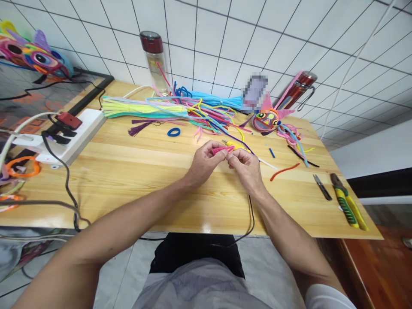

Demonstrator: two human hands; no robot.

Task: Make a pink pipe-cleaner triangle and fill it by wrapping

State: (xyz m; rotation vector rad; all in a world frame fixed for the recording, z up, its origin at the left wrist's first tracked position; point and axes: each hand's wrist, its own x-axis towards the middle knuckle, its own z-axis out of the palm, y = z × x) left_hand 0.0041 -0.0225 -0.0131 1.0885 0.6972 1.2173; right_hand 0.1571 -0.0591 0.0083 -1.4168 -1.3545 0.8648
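Observation:
My left hand is closed around a pink pipe-cleaner piece above the middle of the table. The fingertips of my right hand pinch its right end, almost touching my left fingers. Much of the piece is hidden by the fingers. Just behind my hands lies a yellow tool with a narrow tip, partly covered by my right hand. A black cord runs down from under my right wrist over the table edge. Farther back are a heap of coloured pipe cleaners and a blue ring.
On the right lie pliers, thread snips and a red-orange pipe cleaner. A colourful fish-like figure sits at the back. A power strip with cables is at left. A bottle and a red flask stand by the wall.

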